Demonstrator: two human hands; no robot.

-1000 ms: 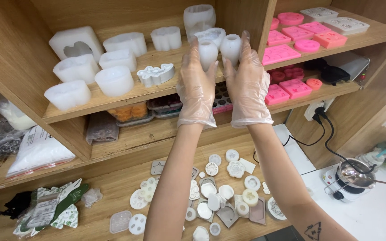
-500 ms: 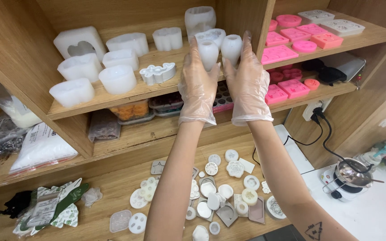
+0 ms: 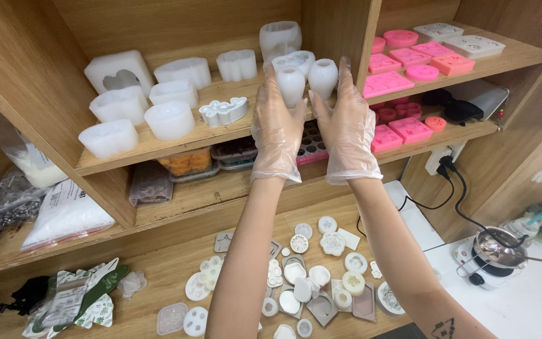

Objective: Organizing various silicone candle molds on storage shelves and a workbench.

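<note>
Now both of my hands are raised to the upper wooden shelf, and both wear thin clear plastic gloves. My left hand holds a small white vase-shaped mould; the fingers are closed around its lower part. My right hand holds a second white vase-shaped mould in the same way, with the fingers wrapped on its side. The two moulds stand upright and are just beside each other, almost touching, at the right end of this shelf. My hands are close together, and the thumbs nearly meet between them.

Behind the two moulds there is a taller translucent mould and a rounded white one. To the left on the same shelf stand more white silicone moulds, one of them with a heart-shaped hollow. In the compartment to the right lie flat pink moulds. Below, on the lowest board, many small round and flower-shaped white pieces are spread. At the far right a small metal pot stands on a white table.
</note>
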